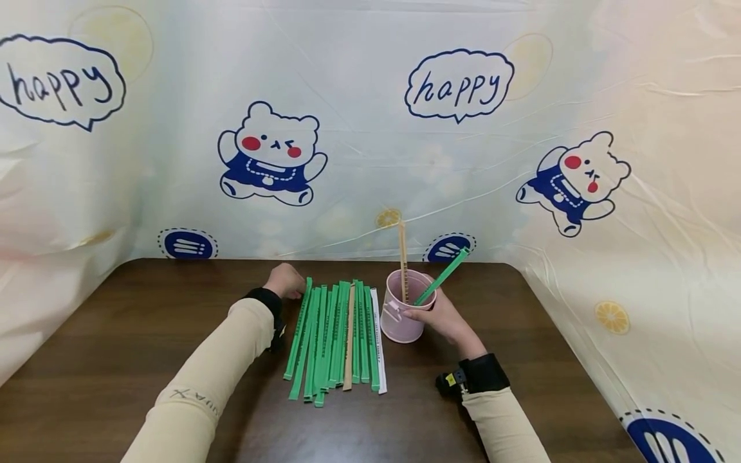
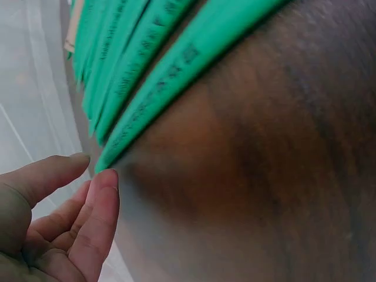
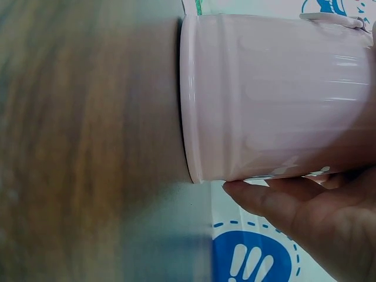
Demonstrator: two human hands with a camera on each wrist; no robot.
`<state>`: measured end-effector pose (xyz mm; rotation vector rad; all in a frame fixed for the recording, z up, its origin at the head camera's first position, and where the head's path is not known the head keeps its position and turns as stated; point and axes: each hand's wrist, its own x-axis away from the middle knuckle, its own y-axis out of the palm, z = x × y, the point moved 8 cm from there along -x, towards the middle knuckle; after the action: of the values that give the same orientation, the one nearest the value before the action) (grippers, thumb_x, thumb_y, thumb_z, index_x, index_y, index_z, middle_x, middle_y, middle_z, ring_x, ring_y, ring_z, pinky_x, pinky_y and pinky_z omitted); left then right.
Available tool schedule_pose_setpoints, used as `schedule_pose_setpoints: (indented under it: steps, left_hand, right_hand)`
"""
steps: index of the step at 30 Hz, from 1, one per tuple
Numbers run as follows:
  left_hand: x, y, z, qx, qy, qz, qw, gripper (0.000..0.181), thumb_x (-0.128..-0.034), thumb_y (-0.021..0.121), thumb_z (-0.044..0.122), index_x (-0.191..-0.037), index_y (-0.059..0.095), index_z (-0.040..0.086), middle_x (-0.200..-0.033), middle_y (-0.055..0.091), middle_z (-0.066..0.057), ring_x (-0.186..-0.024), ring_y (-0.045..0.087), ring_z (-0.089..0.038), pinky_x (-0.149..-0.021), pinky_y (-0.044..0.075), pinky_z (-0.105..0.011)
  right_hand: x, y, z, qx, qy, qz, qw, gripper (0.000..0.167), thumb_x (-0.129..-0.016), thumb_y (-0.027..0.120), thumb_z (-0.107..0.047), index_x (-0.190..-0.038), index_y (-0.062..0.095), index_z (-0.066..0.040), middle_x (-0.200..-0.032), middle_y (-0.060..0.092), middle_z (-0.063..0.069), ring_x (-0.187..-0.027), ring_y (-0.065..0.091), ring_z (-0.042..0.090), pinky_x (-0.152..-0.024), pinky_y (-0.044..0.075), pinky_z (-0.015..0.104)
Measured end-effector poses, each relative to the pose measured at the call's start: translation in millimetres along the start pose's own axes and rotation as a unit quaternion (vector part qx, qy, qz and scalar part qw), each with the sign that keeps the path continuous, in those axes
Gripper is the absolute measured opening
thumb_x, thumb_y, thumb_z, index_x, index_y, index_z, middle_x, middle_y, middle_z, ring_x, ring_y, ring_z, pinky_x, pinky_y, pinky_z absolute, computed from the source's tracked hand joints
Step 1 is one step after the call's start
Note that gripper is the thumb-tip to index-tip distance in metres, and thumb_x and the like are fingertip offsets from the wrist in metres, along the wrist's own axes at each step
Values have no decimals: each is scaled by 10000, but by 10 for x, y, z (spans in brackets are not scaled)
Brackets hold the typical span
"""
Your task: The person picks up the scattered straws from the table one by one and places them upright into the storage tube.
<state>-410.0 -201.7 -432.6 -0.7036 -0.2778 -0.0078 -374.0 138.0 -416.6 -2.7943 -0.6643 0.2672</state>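
Note:
My left hand [image 1: 285, 281] is at the far end of the leftmost green wrapped chopsticks [image 1: 298, 328]. In the left wrist view, the packet's tip lies by the fingertips [image 2: 107, 179], with the thumb apart from them. Beside it, several green packets lie side by side, with a tan packet [image 1: 349, 341] among them and a white packet [image 1: 379, 347] at the right end. My right hand [image 1: 444, 319] grips a pink bucket [image 1: 399, 331] by its side, thumb near the rim. Inside the bucket stand a tan packet [image 1: 402, 257] and a leaning green packet [image 1: 446, 275].
The brown wooden table [image 1: 405, 418] extends toward me and to both sides. A pale printed curtain [image 1: 370, 128] with bears and speech bubbles hangs behind the table's far edge and along the sides.

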Motion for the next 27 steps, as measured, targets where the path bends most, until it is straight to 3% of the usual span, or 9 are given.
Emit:
schedule_pose_setpoints:
  steps: [3, 15, 22, 27]
  left_hand:
    - [21, 0, -28, -90, -158, 81, 9998, 113, -879, 649, -18, -893, 728, -98, -576, 629, -45, -484, 610, -96, -529, 563, -235]
    - [106, 51, -9, -337, 109, 94, 9993, 112, -883, 663, -20, -788, 700, -65, -575, 616, -61, -495, 592, -123, -520, 551, -244]
    - [130, 104, -12, -3, -21, 147, 9999, 70, -891, 658, -30, -831, 666, -64, -626, 579, -73, -509, 580, -122, -563, 588, -266]
    - [139, 119, 25, -17, -49, 213, 9998, 161, -899, 638, -21, -741, 611, -5, -581, 523, -44, -507, 554, -130, -528, 558, -250]
  right_hand:
    - [-10, 14, -2, -12, 22, -9, 10000, 821, -874, 797, -82, -1553, 335, -96, -1537, 464, 213, -1406, 470, 398, -1187, 411, 579]
    - [-36, 37, -31, 28, 20, -68, 10000, 825, -876, 800, -94, -1555, 331, -107, -1541, 458, 203, -1409, 463, 403, -1180, 417, 589]
    - [-6, 13, -29, 60, -12, -63, 10000, 814, -880, 799, -111, -1552, 339, -104, -1537, 461, 208, -1406, 464, 410, -1178, 422, 582]
    - [6, -5, -8, 37, -16, -28, 10000, 808, -882, 802, -125, -1547, 345, -109, -1534, 467, 201, -1406, 463, 404, -1181, 418, 581]
